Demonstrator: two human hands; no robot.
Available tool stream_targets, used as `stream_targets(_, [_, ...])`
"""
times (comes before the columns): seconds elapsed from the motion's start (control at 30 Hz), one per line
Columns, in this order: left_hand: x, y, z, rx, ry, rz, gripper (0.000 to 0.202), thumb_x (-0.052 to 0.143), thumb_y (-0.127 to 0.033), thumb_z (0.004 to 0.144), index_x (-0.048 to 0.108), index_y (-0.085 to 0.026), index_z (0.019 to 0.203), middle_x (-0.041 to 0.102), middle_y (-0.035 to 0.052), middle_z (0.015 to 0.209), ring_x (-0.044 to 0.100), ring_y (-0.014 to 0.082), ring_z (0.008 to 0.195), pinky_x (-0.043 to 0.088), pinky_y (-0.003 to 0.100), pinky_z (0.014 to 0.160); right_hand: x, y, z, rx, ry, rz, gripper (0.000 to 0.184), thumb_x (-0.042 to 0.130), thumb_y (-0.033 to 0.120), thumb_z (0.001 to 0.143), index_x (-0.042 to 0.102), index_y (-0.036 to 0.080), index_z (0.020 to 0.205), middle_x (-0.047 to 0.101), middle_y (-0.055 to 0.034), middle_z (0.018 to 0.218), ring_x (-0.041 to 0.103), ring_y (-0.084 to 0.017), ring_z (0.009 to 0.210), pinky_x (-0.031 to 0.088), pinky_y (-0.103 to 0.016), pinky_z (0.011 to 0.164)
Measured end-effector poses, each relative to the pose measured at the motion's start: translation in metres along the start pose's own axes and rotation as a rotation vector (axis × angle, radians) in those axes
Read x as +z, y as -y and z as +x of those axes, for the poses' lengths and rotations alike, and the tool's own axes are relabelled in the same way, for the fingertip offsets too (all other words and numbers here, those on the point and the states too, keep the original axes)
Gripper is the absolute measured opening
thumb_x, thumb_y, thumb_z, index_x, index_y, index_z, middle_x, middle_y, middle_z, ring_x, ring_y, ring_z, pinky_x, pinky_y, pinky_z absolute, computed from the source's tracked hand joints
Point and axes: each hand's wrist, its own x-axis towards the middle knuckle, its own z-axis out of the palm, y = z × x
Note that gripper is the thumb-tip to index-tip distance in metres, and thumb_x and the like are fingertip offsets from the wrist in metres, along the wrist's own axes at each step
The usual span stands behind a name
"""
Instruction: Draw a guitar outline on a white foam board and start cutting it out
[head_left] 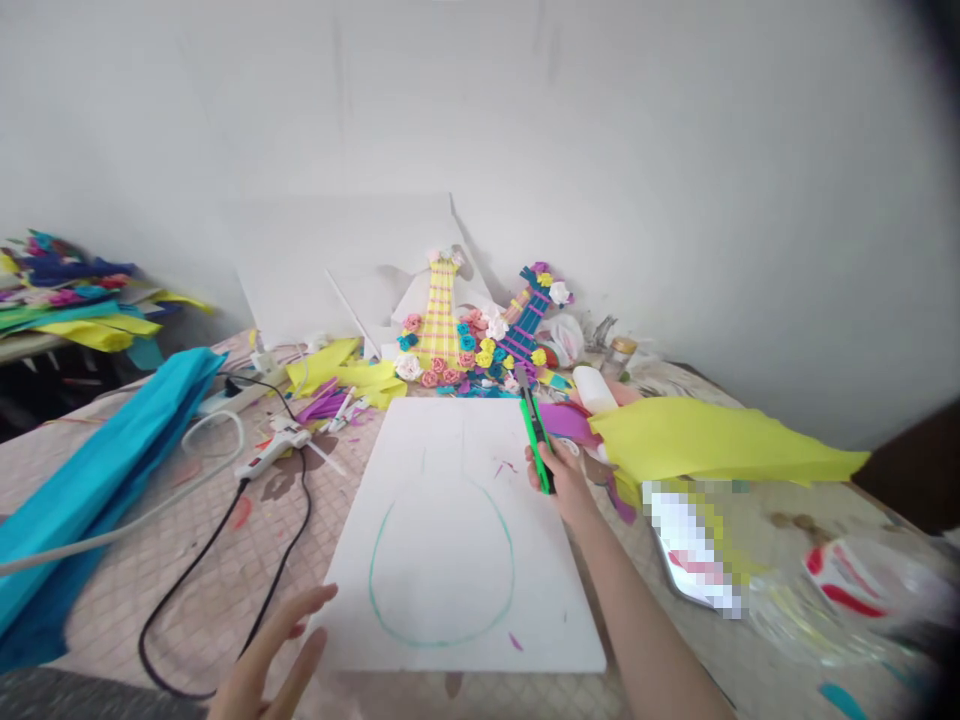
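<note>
A white foam-like board (pixel 442 560) lies flat in front of me, with a rounded green outline drawn on it, open at the top, and faint straight lines above. My right hand (pixel 559 470) is closed around a green and black utility knife (pixel 534 430), which points away from me over the board's upper right edge. At the board's lower left corner is my left hand (pixel 281 655), fingers apart and holding nothing. Small purple scraps (pixel 515 641) rest on the board.
A glue gun (pixel 277 445) with a looping black cord lies left, beside blue crepe paper (pixel 112 470). Behind the board stand a yellow flowered dress-shaped craft (pixel 441 320) and a blue one (pixel 531 325). Yellow paper (pixel 712 440), a phone (pixel 690 550) and a plastic bag (pixel 847 590) are right.
</note>
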Motion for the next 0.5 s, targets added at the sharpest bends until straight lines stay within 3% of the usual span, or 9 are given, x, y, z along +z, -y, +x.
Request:
stream_targets(0.13, [0.004, 0.016, 0.024, 0.021, 0.018, 0.003, 0.046, 0.052, -0.049, 0.074, 0.056, -0.025, 0.113, 0.06, 0.0057, 0.118, 0.061, 0.0234, 0.099, 0.051, 0.034, 0.085, -0.001, -0.003, 0.0, -0.016, 0.003, 0.053, 0.035, 0.064, 0.027, 0.067, 0.04, 0.025, 0.093, 0.06, 0.0031, 0.078, 0.052, -0.01, 0.046, 0.035, -0.023, 0.043])
stream_targets(0.23, [0.013, 0.008, 0.037, 0.022, -0.012, -0.02, 0.049, 0.051, -0.047, 0.076, 0.053, -0.021, 0.117, 0.059, 0.0089, 0.118, 0.06, 0.0238, 0.099, 0.05, 0.036, 0.086, -0.006, -0.005, 0.004, -0.098, -0.067, 0.023, 0.044, 0.069, 0.023, 0.059, 0.042, 0.025, 0.094, 0.061, 0.0015, 0.078, 0.057, -0.014, 0.062, 0.041, -0.026, 0.054])
stream_targets(0.37, [0.02, -0.005, 0.055, 0.056, -0.03, 0.066, 0.047, 0.049, -0.045, 0.078, 0.051, -0.021, 0.118, 0.057, 0.0098, 0.12, 0.057, 0.0252, 0.105, 0.049, 0.039, 0.087, -0.007, 0.003, 0.001, -0.279, -0.16, -0.14, 0.06, 0.076, 0.028, 0.05, 0.049, 0.024, 0.104, 0.058, 0.0, 0.078, 0.054, -0.016, 0.068, 0.045, -0.031, 0.062])
stream_targets(0.43, [0.019, -0.012, 0.068, 0.134, -0.059, 0.127, 0.044, 0.045, -0.044, 0.08, 0.05, -0.023, 0.119, 0.054, 0.0094, 0.123, 0.053, 0.0252, 0.111, 0.046, 0.041, 0.09, -0.003, 0.01, -0.006, -0.38, -0.336, -0.292, 0.056, 0.078, 0.028, 0.05, 0.053, 0.023, 0.1, 0.056, 0.0015, 0.075, 0.052, -0.015, 0.067, 0.044, -0.031, 0.065])
stream_targets(0.5, [0.018, -0.024, 0.086, 0.234, -0.072, 0.158, 0.042, 0.043, -0.044, 0.081, 0.049, -0.024, 0.118, 0.053, 0.0086, 0.124, 0.05, 0.0245, 0.115, 0.042, 0.042, 0.095, 0.0, 0.015, -0.013, -0.472, -0.617, -0.42, 0.038, 0.076, 0.03, 0.055, 0.055, 0.021, 0.085, 0.053, 0.0026, 0.071, 0.05, -0.013, 0.063, 0.042, -0.028, 0.062])
